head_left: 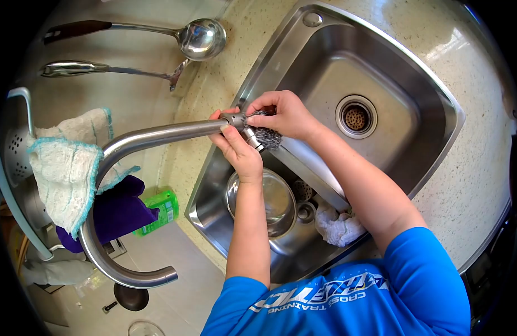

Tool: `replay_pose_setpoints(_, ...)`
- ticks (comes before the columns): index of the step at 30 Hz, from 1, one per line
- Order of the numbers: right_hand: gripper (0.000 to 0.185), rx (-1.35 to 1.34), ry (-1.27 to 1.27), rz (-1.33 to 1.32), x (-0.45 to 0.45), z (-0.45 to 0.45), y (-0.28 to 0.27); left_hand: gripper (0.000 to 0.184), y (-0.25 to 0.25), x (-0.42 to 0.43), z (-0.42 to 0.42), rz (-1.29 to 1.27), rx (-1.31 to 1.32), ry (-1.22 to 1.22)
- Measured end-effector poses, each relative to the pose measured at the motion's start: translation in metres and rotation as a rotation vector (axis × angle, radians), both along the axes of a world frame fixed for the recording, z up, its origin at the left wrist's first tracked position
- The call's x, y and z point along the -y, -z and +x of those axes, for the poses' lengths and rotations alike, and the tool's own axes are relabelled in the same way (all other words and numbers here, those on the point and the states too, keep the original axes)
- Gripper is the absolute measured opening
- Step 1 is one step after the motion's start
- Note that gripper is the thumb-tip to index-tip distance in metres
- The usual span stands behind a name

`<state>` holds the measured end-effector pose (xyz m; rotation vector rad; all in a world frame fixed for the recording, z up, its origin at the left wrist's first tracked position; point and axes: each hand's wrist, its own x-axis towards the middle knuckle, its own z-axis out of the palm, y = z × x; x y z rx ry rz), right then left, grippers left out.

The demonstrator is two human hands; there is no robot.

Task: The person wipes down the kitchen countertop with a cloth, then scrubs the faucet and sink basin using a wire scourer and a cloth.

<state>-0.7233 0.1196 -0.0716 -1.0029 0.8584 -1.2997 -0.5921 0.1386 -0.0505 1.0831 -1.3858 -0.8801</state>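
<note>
My left hand is closed around the base of a brushed-steel faucet, thumb on the near side and fingertips showing behind. From there the long curved spout sweeps left and down. Pinched in my right hand is a dark grey steel wool scrubber, pressed against the faucet body just right of my left hand. My right fingers partly cover the scrubber. Both hands are above the divider of a steel double sink.
In the smaller basin are a steel bowl and a white cloth. The larger basin has a drain strainer. A ladle hangs on the wall. Rags, a purple cloth and a green bottle are at left.
</note>
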Motion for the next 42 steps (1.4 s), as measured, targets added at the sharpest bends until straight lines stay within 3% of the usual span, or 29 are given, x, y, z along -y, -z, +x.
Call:
replay_pose_setpoints(2, 0.013, 0.004, -0.043, 0.059, -0.001, -0.004, 0.006, 0.044, -0.002, -0.003, -0.001, 0.019, -0.004, -0.012)
replay_pose_setpoints(4, 0.014, -0.298, 0.033, -0.01, -0.001, -0.006, 0.003, 0.044, -0.002, -0.001, -0.002, 0.015, -0.011, -0.021)
replay_pose_setpoints(5, 0.014, -0.298, 0.034, -0.012, -0.001, -0.005, 0.001, 0.044, -0.003, 0.0, -0.002, 0.014, -0.011, -0.02)
replay_pose_setpoints(7, 0.014, 0.011, 0.031, -0.245, 0.0, -0.002, -0.011, 0.043, -0.005, 0.0, -0.002, -0.015, 0.038, -0.013)
replay_pose_setpoints(9, 0.013, 0.011, 0.04, -0.286, 0.0, 0.002, -0.008, 0.044, -0.005, -0.001, -0.003, -0.009, 0.04, -0.018)
replay_pose_setpoints(11, 0.013, -0.181, 0.019, -0.106, -0.001, -0.004, -0.007, 0.046, -0.003, 0.0, -0.005, 0.001, -0.031, -0.026)
replay_pose_setpoints(13, 0.012, -0.175, 0.035, -0.099, -0.002, -0.003, -0.014, 0.048, -0.005, -0.001, -0.006, -0.004, -0.01, -0.029)
replay_pose_setpoints(16, 0.013, -0.065, 0.143, -0.337, -0.001, 0.007, -0.015, 0.046, -0.007, -0.002, -0.004, -0.02, 0.046, -0.017)
replay_pose_setpoints(19, 0.013, -0.282, 0.106, -0.09, 0.001, -0.003, 0.0, 0.045, -0.005, -0.001, -0.007, -0.002, -0.034, -0.042)
replay_pose_setpoints(20, 0.012, -0.176, 0.104, -0.071, 0.004, 0.002, 0.011, 0.045, -0.004, -0.002, -0.007, -0.001, -0.049, -0.027)
replay_pose_setpoints(23, 0.013, -0.087, 0.145, -0.323, 0.0, 0.007, -0.018, 0.049, -0.006, -0.002, -0.005, 0.011, 0.012, -0.04)
replay_pose_setpoints(25, 0.014, -0.067, 0.019, -0.072, 0.001, 0.002, -0.012, 0.049, -0.004, -0.001, -0.004, 0.007, 0.017, -0.035)
replay_pose_setpoints(26, 0.015, -0.289, 0.139, -0.086, 0.005, 0.002, 0.0, 0.049, -0.002, -0.001, -0.004, 0.003, 0.013, -0.042)
replay_pose_setpoints(27, 0.015, -0.289, 0.145, -0.092, 0.006, 0.001, -0.007, 0.049, -0.003, 0.0, -0.006, -0.001, 0.01, -0.046)
replay_pose_setpoints(29, 0.012, 0.033, 0.118, -0.231, 0.001, 0.006, -0.021, 0.048, -0.006, -0.002, -0.006, 0.017, -0.017, -0.036)
replay_pose_setpoints(35, 0.016, -0.186, 0.127, -0.055, 0.006, 0.002, -0.004, 0.05, -0.006, -0.001, -0.007, 0.006, -0.005, -0.028)
replay_pose_setpoints(37, 0.016, -0.044, 0.146, -0.277, 0.002, 0.005, -0.021, 0.046, -0.007, -0.002, -0.007, -0.011, 0.012, -0.051)
replay_pose_setpoints(39, 0.017, -0.092, 0.155, -0.266, 0.0, 0.008, -0.022, 0.046, -0.006, -0.004, -0.006, 0.037, -0.071, -0.059)
replay_pose_setpoints(42, 0.015, -0.271, 0.049, -0.032, 0.003, -0.006, -0.013, 0.045, -0.005, -0.002, -0.007, 0.004, -0.049, -0.022)
